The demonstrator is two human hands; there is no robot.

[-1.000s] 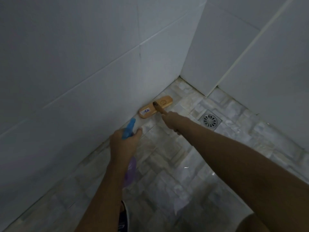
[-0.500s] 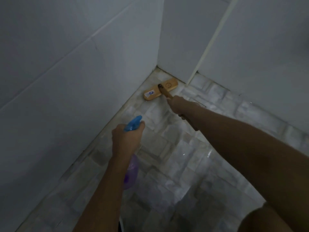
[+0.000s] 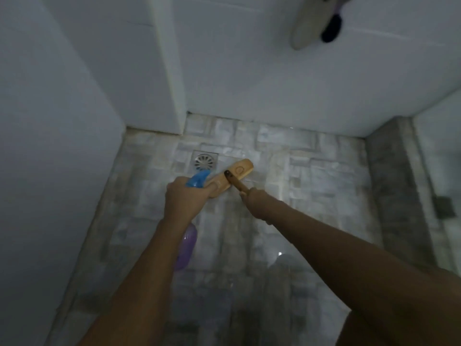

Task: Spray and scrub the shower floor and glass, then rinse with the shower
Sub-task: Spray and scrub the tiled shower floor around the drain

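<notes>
A wooden scrub brush (image 3: 240,169) with a short handle lies flat on the stone-tiled shower floor (image 3: 311,186), just right of the round metal drain (image 3: 204,161). My right hand (image 3: 255,201) grips the brush handle. My left hand (image 3: 185,198) holds a spray bottle with a blue trigger head (image 3: 198,179) and a purple body (image 3: 185,247), the nozzle pointing toward the drain. The left hand covers the brush's near end. A glass panel (image 3: 441,156) rises at the right edge.
White tiled walls (image 3: 274,71) close the floor in at the left and back, with a boxed column at the back left corner. A pale holder with a dark brush (image 3: 330,28) hangs high on the back wall. A grey stone curb (image 3: 391,186) runs along the right.
The brush has moved from the left wall's corner out to the floor beside the drain. My view has swung right, bringing the back wall, curb and glass into sight. Both hands kept their grips.
</notes>
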